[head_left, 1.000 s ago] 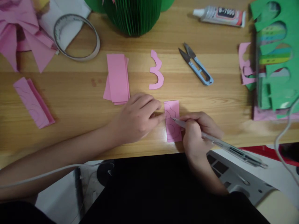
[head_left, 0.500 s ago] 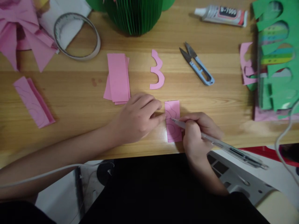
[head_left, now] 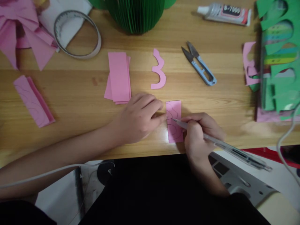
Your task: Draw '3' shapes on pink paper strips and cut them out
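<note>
1. The pink card (head_left: 175, 131), bearing curved drawn lines, lies near the worktop's (head_left: 82, 93) near edge, between both hands.
2. The right hand (head_left: 199, 134) has its grip closed around a clear pen (head_left: 234, 149), whose tip is at the card.
3. The left hand (head_left: 142, 117) is loosely curled, its grip narrow, a fingertip at the card's left edge.
4. Farther off lie a wavy pink cutout (head_left: 160, 79), pink strips (head_left: 119, 76) stacked to its left, and blue-handled snips (head_left: 202, 69) to its right.
</note>
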The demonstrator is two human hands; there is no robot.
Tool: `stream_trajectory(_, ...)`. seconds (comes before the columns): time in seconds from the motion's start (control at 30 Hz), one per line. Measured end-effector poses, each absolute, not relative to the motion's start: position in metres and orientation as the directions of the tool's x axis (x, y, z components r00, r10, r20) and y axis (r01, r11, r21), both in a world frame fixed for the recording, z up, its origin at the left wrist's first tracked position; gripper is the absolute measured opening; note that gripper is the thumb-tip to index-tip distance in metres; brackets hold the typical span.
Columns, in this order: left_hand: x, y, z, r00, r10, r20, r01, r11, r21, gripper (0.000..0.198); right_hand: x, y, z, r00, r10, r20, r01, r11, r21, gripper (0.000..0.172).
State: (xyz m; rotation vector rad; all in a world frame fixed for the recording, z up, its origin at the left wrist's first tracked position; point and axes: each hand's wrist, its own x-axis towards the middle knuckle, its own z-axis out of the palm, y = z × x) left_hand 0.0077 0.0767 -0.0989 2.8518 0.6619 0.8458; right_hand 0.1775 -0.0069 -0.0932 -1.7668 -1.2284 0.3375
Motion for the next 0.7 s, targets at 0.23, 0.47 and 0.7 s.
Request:
stream_trajectory(0.23, 0.0080, 0.0771, -0.0980, 0.755, 0.443, 0.484, 0.375, -0.896, 0.237, 0.021, 0.1777, -0.0059, -0.0912, 0.415, 0.871, 0.263, 0.574, -0.026, -0.819, 0.021)
stream_trajectory(0.47, 0.0069, 0.0774, -0.0976, 0.761, 0.431, 0.485, 0.373, -0.902, 0.216, 0.022, 0.1772, -0.0067, -0.0901, 0.434, 0.865, 0.253, 0.581, -0.054, -0.812, 0.022)
stream_trajectory(0.7, 0.0072, 0.0771, -0.0980, 0.754, 0.448, 0.481, 0.378, -0.894, 0.242, 0.020, 0.1764, -0.0057, -0.0884, 0.391, 0.887, 0.245, 0.569, -0.024, -0.822, 0.021)
